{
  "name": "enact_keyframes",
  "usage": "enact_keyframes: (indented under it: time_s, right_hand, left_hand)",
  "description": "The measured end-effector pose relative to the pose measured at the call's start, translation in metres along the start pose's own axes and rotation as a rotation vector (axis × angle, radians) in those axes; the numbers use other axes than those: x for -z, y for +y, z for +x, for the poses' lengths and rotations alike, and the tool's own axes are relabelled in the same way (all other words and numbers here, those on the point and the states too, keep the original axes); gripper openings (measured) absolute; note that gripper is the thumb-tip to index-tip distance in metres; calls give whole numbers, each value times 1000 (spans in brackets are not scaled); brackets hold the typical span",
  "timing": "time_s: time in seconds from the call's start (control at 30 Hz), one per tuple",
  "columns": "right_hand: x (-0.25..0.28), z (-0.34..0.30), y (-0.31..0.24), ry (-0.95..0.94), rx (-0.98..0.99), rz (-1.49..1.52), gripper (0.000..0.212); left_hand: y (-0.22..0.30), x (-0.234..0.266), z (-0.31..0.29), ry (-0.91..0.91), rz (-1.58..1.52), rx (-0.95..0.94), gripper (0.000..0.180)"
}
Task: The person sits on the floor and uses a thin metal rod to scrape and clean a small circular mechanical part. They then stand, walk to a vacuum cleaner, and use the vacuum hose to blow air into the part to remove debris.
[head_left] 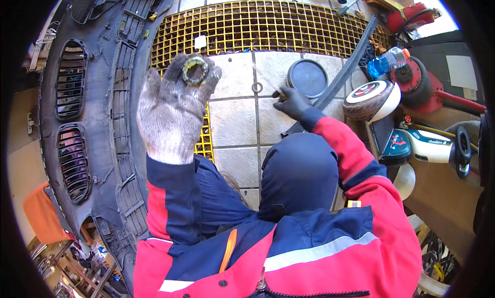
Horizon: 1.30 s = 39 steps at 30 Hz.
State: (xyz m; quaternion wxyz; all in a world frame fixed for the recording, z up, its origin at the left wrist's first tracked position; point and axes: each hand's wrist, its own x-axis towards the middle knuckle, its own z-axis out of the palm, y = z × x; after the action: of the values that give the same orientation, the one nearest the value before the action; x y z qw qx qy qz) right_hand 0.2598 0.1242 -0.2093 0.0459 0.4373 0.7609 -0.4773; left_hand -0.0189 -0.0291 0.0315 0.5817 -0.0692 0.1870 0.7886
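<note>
My left hand, in a soiled grey knit glove, is raised palm up. Its fingertips and thumb grip a ring-shaped bearing smeared with yellow-green grease. In a dark glove, my right hand is closed beside a round, shallow black container on the tiles. Whatever those right fingers pinch is too small and dark to name. Between the two hands, a small dark ring lies flat on the floor.
Yellow floor grating runs across the far side. A large black car bumper stands along the left. On the right are a long dark strip, a blue-tinted bottle, a white hoverboard and a red-hubbed wheel.
</note>
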Motion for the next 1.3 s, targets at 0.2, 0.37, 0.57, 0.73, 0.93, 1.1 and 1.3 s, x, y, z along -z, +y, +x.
enact_keyframes:
  time_s: [0.2, 0.37, 0.57, 0.73, 0.93, 1.1, 1.3]
  right_hand:
    - [-80, 90, 13, 173, -28, -257, 60]
    - [-93, 120, 26, 167, 64, -384, 35]
    - [-97, 138, 26, 121, -163, -120, 30]
    - [-68, 109, -18, 184, -92, -27, 41]
    - [31, 22, -145, 48, 419, 658, 39]
    - [67, -22, -220, 197, 728, 174, 43]
    - [66, -33, -237, 261, 667, -246, 49]
  left_hand:
    - [-13, 18, -18, 142, 101, -41, 53]
    - [-8, 27, -29, 184, 129, -12, 54]
    - [4, 36, -31, 172, 117, -16, 51]
    - [11, 46, -28, 112, 66, 19, 56]
    - [3, 44, -12, 137, 116, 16, 50]
    - [-14, 43, 8, 110, 142, 42, 50]
    - [-31, 60, 17, 33, 662, -169, 43]
